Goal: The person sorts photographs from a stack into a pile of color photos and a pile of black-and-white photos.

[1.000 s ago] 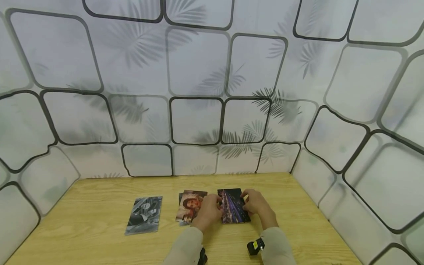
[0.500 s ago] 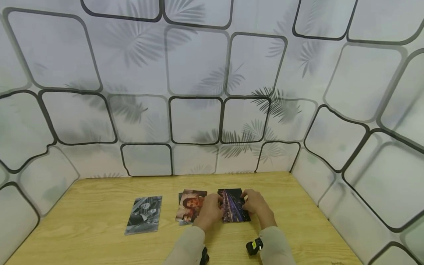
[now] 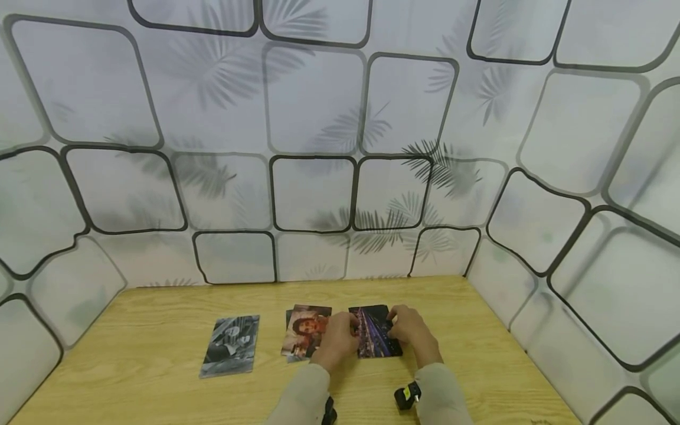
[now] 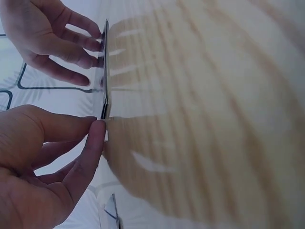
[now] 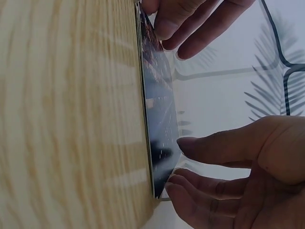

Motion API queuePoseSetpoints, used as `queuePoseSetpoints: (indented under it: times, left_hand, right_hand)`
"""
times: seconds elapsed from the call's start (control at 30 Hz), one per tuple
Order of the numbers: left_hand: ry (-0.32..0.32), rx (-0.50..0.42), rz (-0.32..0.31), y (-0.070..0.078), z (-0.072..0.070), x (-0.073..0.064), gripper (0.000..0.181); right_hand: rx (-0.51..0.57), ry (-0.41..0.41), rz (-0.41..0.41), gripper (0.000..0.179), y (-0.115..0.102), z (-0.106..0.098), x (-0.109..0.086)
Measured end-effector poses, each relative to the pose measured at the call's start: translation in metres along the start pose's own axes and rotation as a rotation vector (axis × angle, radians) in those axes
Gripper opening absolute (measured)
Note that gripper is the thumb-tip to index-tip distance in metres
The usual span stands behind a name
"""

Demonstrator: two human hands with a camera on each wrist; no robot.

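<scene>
A dark photo point(image 3: 376, 339) with purple and white streaks lies flat on the wooden table; its edge shows stacked layers in the right wrist view. At its left edge, my left hand point(image 3: 338, 337) pinches it between thumb and finger. My right hand point(image 3: 411, 326) is at the opposite edge, its fingertips touching or very close to the photo, thumb and fingers apart. To the left of my left hand lies a reddish portrait photo point(image 3: 306, 330), partly over another photo whose picture is mostly hidden.
A black-and-white photo point(image 3: 231, 346) lies apart on the left of the table point(image 3: 143, 360). Patterned white cloth walls point(image 3: 313, 195) stand behind the table and along its sides. A small black device with a yellow label point(image 3: 408, 395) sits by the right sleeve.
Both hands stay at the edges of the dark photo, shifting only very slightly. The other photos have not moved.
</scene>
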State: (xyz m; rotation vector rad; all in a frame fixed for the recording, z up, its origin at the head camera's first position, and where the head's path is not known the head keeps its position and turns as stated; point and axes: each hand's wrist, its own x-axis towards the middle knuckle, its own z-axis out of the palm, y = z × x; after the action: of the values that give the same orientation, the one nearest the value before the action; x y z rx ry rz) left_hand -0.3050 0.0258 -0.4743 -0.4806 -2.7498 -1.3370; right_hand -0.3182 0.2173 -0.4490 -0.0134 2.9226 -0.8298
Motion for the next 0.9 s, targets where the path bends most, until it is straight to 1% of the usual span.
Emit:
queuePoseSetpoints:
  times: [0.13, 0.23, 0.33, 0.47, 0.53, 0.7, 0.8, 0.9]
  left_hand:
    - [-0.008, -0.008, -0.006, 0.0, -0.003, 0.0, 0.035]
    - [0.005, 0.007, 0.007, -0.003, -0.008, 0.0, 0.034]
    - [0.019, 0.027, 0.01, -0.004, -0.019, -0.002, 0.029]
    - [0.024, 0.029, -0.029, -0.005, -0.039, -0.006, 0.029]
    - [0.034, 0.036, -0.045, -0.01, -0.049, -0.007, 0.029]
    - [0.08, 0.04, -0.06, -0.03, -0.07, -0.009, 0.024]
    - [0.109, 0.03, -0.09, -0.04, -0.083, -0.01, 0.026]
    - [0.134, 0.051, -0.133, -0.047, -0.096, -0.012, 0.028]
  right_hand:
    - [-0.028, -0.004, -0.001, 0.032, -0.003, -0.003, -0.001]
    - [-0.022, 0.008, -0.018, 0.032, -0.006, -0.004, -0.002]
    - [0.032, 0.007, -0.044, 0.032, -0.011, -0.005, -0.004]
    - [0.151, -0.028, -0.079, 0.032, -0.018, -0.003, -0.005]
    - [0.198, -0.054, -0.091, 0.033, -0.021, 0.001, -0.005]
    - [0.264, -0.11, -0.126, 0.032, -0.031, 0.011, -0.006]
    - [0.308, -0.128, -0.155, 0.029, -0.037, 0.016, -0.007]
    - [0.351, -0.146, -0.185, 0.03, -0.044, 0.021, -0.007]
